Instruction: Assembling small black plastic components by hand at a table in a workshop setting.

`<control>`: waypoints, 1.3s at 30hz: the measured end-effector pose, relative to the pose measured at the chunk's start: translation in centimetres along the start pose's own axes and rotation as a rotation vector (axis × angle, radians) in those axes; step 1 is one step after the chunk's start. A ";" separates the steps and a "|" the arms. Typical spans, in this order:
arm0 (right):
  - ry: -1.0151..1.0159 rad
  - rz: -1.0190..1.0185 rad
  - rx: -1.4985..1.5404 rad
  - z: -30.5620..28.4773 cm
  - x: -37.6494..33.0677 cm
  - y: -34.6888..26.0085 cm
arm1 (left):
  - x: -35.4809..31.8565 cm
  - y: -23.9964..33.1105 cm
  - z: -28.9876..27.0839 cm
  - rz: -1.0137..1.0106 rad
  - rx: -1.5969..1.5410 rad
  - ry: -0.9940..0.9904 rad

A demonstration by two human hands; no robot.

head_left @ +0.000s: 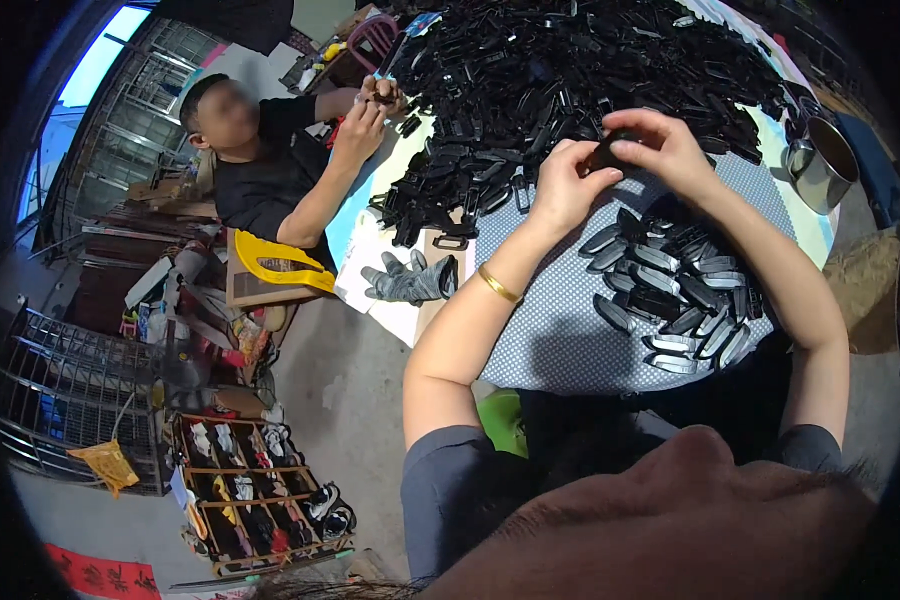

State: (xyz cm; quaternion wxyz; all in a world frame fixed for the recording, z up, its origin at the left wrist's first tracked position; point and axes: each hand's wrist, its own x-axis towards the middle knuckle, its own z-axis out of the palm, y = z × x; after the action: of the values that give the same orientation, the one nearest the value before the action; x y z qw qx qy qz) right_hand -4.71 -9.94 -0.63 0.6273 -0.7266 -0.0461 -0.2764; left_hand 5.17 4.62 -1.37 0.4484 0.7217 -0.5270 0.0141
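Observation:
My left hand (562, 186) and my right hand (662, 148) meet over the table and both pinch one small black plastic part (608, 153) between the fingertips. A gold bangle sits on my left wrist. Just below my hands a heap of finished black and silver oblong pieces (682, 293) lies on a dotted grey cloth (550, 330). Beyond my hands a large pile of loose black plastic parts (570, 80) covers the table.
A metal cup (822, 163) stands at the right of the table. A grey work glove (410, 280) lies at the table's left edge. Another person in a black shirt (270, 170) sits at the far left handling a small part. A shoe rack (255, 495) stands on the floor.

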 end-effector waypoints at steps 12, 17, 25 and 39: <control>-0.002 -0.023 -0.221 -0.1 -0.5 1.0 | 0.0 0.1 1.3 -0.411 -1.154 0.219; -0.030 -0.082 -0.310 0.0 -0.7 0.0 | 0.0 0.5 0.9 -0.395 -1.108 0.187; 0.091 -0.209 -0.453 0.2 -0.8 -0.3 | 0.1 1.0 0.4 -0.318 -0.851 0.203; 0.062 -0.189 -0.490 0.3 -1.3 -0.6 | 0.2 1.8 0.5 -0.281 -0.869 0.227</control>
State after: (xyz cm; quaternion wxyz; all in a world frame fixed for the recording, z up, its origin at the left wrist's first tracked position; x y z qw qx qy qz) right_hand -5.99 -9.11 -0.69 0.4053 -0.8403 -0.0262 -0.3591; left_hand 3.63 4.00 -0.43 0.7614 0.5254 -0.3287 -0.1901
